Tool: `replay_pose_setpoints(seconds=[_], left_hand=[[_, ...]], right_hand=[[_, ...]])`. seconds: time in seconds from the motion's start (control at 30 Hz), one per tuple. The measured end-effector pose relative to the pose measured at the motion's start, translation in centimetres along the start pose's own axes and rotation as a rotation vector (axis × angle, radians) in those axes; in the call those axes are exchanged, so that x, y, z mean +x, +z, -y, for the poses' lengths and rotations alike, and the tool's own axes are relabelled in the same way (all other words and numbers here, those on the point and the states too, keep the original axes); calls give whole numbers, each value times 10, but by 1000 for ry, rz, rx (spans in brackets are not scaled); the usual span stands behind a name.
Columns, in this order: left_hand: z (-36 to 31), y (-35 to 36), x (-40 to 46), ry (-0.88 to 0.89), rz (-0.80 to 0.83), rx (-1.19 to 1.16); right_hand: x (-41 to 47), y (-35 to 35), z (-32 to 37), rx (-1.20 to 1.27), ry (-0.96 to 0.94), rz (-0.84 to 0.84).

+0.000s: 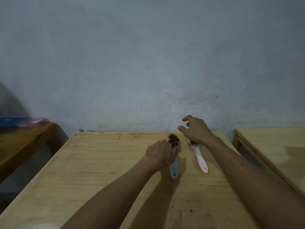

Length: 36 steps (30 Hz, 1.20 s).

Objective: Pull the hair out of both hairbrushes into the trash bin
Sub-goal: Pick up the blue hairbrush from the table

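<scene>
Two brushes: blue-handled hairbrush (174,171) and pink-handled hairbrush (200,160) on wooden table (82,171), centre right.
Left hand (160,154): closed around blue brush's neck.
Right hand (195,129): spread, empty, above pink brush's head.

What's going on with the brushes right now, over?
Left hand on blue brush, hair still in it. Right hand open above pink brush. No bin in view.
</scene>
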State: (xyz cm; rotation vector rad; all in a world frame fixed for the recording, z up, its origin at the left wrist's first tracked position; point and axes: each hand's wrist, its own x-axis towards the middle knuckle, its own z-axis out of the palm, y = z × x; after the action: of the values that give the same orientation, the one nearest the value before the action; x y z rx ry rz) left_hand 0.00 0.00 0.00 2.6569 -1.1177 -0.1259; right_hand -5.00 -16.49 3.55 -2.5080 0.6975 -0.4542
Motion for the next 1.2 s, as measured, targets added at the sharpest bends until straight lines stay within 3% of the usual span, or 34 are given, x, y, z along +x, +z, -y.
replay_pose_setpoints(seconds=[0.23, 0.47, 0.73, 1.03, 1.2], left_hand=[[-10, 30, 9, -99, 111, -67], [-3, 46, 18, -74, 44, -184], [16, 35, 2, -170, -150, -449], [82, -17, -76, -297, -341, -412], [130, -40, -133, -412, -404, -427]], right_hand=[[15, 38, -5, -91, 170, 164], [31, 54, -2, 43, 293, 302], [46, 42, 39, 227, 247, 378], [20, 50, 140, 572, 136, 384], [-4, 74, 204, 613, 32, 538]])
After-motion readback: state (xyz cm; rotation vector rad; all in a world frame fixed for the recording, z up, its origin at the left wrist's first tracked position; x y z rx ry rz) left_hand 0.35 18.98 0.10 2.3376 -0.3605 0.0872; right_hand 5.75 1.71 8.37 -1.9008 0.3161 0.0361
